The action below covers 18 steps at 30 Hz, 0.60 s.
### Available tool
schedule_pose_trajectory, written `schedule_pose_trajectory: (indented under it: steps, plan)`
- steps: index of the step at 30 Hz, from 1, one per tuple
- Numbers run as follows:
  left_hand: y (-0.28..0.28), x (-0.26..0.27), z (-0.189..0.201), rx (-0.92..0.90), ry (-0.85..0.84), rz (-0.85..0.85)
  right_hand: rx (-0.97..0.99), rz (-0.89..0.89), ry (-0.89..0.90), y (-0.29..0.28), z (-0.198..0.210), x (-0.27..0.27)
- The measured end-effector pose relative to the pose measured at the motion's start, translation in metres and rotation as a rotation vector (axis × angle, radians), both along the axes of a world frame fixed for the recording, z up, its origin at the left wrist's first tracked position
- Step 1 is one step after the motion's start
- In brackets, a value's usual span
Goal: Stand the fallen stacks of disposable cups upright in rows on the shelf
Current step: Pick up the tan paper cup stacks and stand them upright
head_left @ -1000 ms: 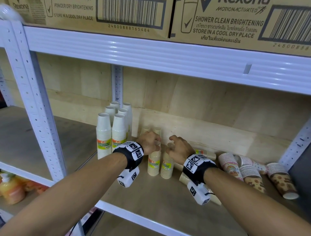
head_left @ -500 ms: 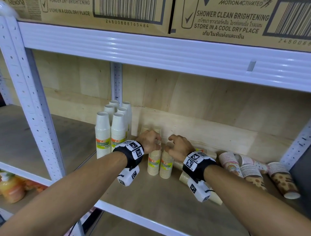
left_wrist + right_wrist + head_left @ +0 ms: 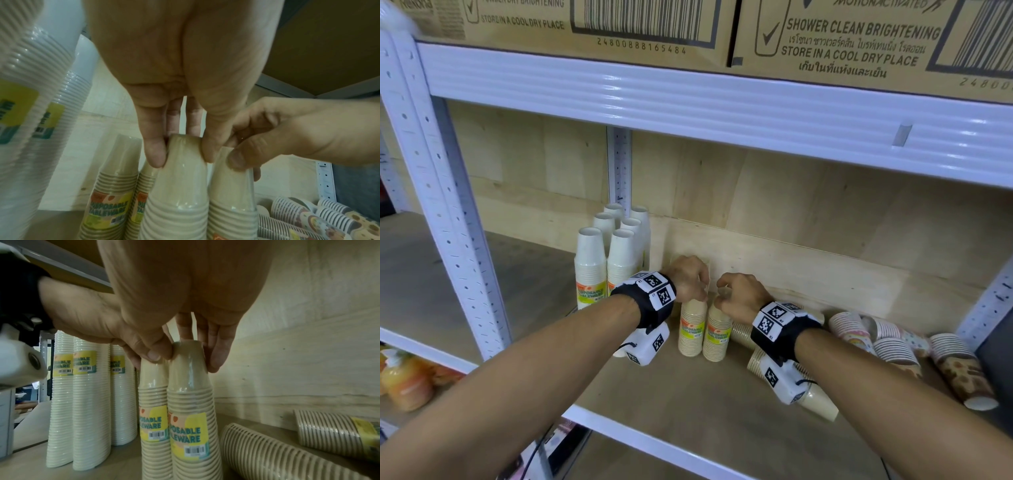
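Fallen beige stack (image 3: 796, 387) lying nearest, shelf (image 3: 688, 404) front. L hand (image 3: 690, 279) pinching top of upright beige stack (image 3: 691, 330); R hand (image 3: 743, 296) pinching its neighbour (image 3: 717, 337), touching. White stacks (image 3: 606, 260) upright further back-left.

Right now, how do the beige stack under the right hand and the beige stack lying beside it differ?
The held beige stack stands upright, base up; the fallen beige stack lies on its side on the shelf. The right hand pinches the held stack's top; nothing touches the fallen one. Both are ribbed beige cups.
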<state>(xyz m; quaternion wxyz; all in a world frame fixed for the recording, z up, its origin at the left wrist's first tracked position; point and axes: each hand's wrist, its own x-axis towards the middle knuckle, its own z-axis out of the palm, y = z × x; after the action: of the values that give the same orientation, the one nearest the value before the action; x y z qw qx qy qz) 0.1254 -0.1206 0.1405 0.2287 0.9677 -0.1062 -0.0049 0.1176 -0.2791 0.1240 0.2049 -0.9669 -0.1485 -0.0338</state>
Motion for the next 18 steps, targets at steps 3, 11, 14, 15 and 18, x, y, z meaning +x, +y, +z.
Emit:
schedule_pose_trajectory:
  steps: [3, 11, 14, 15, 18]
  plan:
    - [0.006, 0.002, 0.006, -0.005, -0.035, 0.015, -0.004, -0.002, -0.017, 0.004, 0.000, 0.007]
    - [0.021, 0.011, 0.002, -0.021, -0.053, 0.143, 0.004, 0.010, -0.064, 0.020, -0.005, 0.020]
    - [0.023, 0.015, -0.003, -0.008, -0.070, 0.181, 0.008, 0.024, -0.067, 0.024, -0.008, 0.025]
    - [0.023, 0.016, -0.005, -0.009, -0.072, 0.192, 0.010, 0.029, -0.070, 0.026, -0.009, 0.026]
    - [0.024, 0.021, -0.011, -0.014, -0.077, 0.210, 0.019, 0.039, -0.070, 0.028, -0.013, 0.029]
